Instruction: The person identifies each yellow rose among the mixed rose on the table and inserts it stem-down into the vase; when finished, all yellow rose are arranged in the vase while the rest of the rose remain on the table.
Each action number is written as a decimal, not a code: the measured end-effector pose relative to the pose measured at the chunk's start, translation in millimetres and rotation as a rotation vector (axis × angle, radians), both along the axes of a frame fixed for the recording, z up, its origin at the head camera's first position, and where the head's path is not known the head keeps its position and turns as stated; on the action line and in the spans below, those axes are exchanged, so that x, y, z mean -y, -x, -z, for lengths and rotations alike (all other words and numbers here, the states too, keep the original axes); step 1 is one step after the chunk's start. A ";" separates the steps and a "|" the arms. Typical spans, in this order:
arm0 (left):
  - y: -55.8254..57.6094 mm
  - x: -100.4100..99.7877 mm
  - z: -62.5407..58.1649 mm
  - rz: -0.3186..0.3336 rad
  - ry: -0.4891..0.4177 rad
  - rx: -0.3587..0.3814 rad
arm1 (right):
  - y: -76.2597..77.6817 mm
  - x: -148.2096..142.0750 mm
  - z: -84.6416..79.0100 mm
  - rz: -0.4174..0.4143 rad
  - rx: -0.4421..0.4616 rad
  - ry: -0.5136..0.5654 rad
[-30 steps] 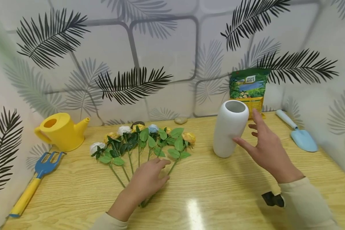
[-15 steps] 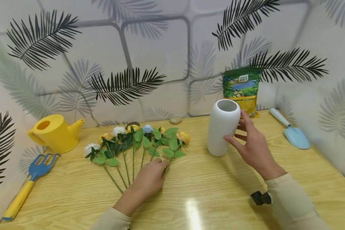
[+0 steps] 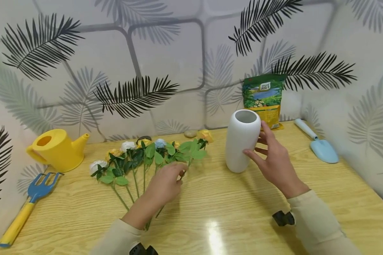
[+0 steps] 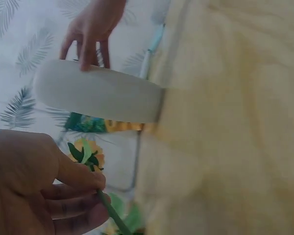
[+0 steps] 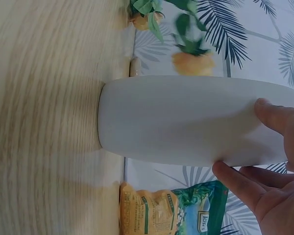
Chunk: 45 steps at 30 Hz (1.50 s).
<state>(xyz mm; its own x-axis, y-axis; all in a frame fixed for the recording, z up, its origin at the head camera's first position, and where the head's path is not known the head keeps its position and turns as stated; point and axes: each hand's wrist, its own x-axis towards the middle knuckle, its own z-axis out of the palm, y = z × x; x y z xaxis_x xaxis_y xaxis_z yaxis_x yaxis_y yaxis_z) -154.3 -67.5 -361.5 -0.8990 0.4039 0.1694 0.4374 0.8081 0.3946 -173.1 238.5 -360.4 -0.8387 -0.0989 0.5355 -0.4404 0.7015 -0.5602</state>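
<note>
My left hand [image 3: 166,182] pinches the green stem of a yellow artificial rose [image 3: 205,135]. In the left wrist view the stem [image 4: 112,213] runs between thumb and fingers, with the yellow bloom [image 4: 99,155] beyond them. The rose head is raised above the other flowers [image 3: 127,156], white, yellow and blue ones fanned out on the table. To the right a white vase [image 3: 240,148] stands upright. My right hand [image 3: 276,166] grips its right side, thumb in front and fingers behind. The right wrist view shows thumb and fingertips against the vase wall [image 5: 186,120].
A yellow watering can [image 3: 59,150] and a blue hand fork [image 3: 39,187] with a yellow handle are at the left. Behind the vase a green and yellow bag [image 3: 265,95] leans on the wall. A light blue trowel [image 3: 323,150] lies at the right, a stone [image 3: 190,133] at the back.
My left hand has taken hold of the yellow rose's stem and lifted it, its bloom rising off the table. My right hand has moved in and now grips the vase, which stays standing.
</note>
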 end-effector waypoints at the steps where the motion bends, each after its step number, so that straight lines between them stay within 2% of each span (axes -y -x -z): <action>1: 2.8 -1.5 -6.9 -0.003 -0.012 -0.012 | 0.3 -0.1 0.0 0.000 -0.003 -0.001; 5: 14.9 -8.6 -37.7 0.010 -0.099 -0.107 | 1.6 0.1 0.4 0.001 0.006 0.002; 10: 31.7 -24.0 -76.3 0.036 -0.214 -0.162 | 2.8 0.4 1.3 0.000 0.014 0.003; 15: 49.2 -50.7 -110.4 0.081 -0.284 -0.217 | 3.3 0.1 1.2 -0.002 0.014 0.007; 20: 65.2 -82.4 -140.4 0.131 -0.352 -0.251 | 3.0 0.0 0.5 0.004 0.024 0.004; 23: 73.8 -98.6 -153.1 0.152 -0.420 -0.270 | 2.3 0.2 0.4 0.005 0.038 0.006; 29: 86.5 -123.8 -168.3 0.176 -0.531 -0.306 | 1.4 1.0 -0.2 0.002 0.048 0.006; 36: 97.7 -149.1 -175.2 0.195 -0.604 -0.359 | -0.4 -0.1 -0.4 0.008 0.055 0.006; 42: 103.3 -164.4 -170.3 0.200 -0.565 -0.340 | -0.9 -2.6 -0.8 0.007 0.043 0.006; 45: 104.7 -166.1 -163.0 0.194 -0.513 -0.282 | -1.0 -3.3 -1.4 0.005 0.041 0.005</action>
<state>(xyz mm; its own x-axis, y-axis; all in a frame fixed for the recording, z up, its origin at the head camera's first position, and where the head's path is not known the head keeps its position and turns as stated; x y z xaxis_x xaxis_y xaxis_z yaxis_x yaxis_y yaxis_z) -259.0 98.6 -198.5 -0.7094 0.3596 0.6062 0.7017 0.4410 0.5596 -172.1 241.8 -358.9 -0.8603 -0.0925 0.5014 -0.4140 0.7008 -0.5810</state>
